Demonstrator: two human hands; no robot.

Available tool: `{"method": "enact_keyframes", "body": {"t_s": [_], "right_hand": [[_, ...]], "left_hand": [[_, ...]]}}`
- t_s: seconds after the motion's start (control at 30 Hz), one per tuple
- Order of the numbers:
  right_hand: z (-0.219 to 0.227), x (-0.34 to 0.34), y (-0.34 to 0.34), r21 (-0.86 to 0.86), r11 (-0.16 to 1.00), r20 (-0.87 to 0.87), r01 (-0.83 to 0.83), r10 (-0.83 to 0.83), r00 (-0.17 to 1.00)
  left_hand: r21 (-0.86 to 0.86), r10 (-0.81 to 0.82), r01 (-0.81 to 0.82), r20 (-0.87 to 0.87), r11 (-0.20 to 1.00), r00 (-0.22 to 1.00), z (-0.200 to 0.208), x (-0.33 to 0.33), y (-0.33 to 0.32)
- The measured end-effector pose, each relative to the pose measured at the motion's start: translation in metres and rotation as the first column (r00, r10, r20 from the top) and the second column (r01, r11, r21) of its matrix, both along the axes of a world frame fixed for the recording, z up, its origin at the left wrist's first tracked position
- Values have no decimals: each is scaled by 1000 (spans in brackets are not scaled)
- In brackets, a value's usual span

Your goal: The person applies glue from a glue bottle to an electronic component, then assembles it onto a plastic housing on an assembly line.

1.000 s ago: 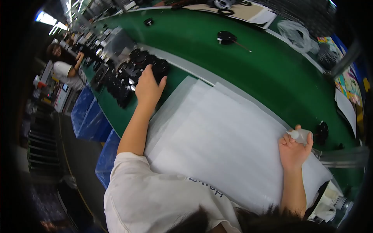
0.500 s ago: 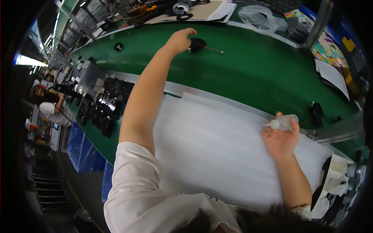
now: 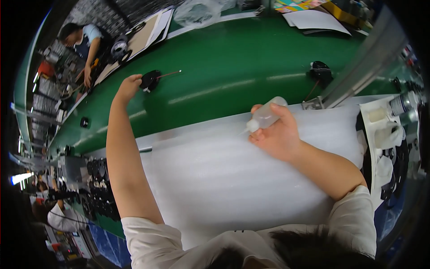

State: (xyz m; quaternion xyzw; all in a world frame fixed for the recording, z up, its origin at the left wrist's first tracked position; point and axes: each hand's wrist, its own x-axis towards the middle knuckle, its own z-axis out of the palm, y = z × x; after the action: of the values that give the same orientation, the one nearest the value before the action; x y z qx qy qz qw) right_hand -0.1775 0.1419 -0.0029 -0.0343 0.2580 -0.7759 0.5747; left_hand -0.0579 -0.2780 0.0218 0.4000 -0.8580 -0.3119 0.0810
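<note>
At the far left of the green belt, my left hand (image 3: 129,88) is stretched out, its fingers closed at the near edge of a round black part (image 3: 150,81). A thin reddish wire with a small white end sticks out from this part to the right. My right hand (image 3: 280,136) is wrapped round a translucent squeeze bottle (image 3: 268,114) above the white foam sheet (image 3: 215,179). The bottle is tilted, its pale pointed nozzle aimed down and to the left. A second black part (image 3: 321,71) with a wire lies on the belt farther right.
A metal post (image 3: 358,67) rises at the right, near a white tray (image 3: 366,148) holding bottles and small items. Many black parts (image 3: 101,188) stand at the left. Across the belt (image 3: 215,49) lie a plastic bag (image 3: 197,13) and papers; another person (image 3: 85,42) works there.
The view has swung to the right. My left hand now has its fingers at the black part's edge, and my right hand has brought the bottle farther over the foam sheet.
</note>
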Motion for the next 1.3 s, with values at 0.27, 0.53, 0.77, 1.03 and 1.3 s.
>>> {"method": "enact_keyframes", "body": {"t_s": [0.27,0.53,0.77,1.03,1.3], "right_hand": [[-1,6,-3,90,996,67,24,-30,997],[-1,-1,-3,-96,991,9,-89,90,996],[1,2,-3,18,1000,-25,12,-12,1000],[-1,2,-4,-84,996,-66,-35,30,997],[0,4,-3,-60,998,-74,-20,16,997]], "left_hand": [[243,-119,128,-49,962,992,12,-28,52],[534,383,-134,-389,835,838,6,54,114],[753,805,-286,-559,593,199,2,203,201],[840,766,-341,-531,422,-363,-35,275,236],[869,781,-328,-483,371,-395,-48,271,232]]}}
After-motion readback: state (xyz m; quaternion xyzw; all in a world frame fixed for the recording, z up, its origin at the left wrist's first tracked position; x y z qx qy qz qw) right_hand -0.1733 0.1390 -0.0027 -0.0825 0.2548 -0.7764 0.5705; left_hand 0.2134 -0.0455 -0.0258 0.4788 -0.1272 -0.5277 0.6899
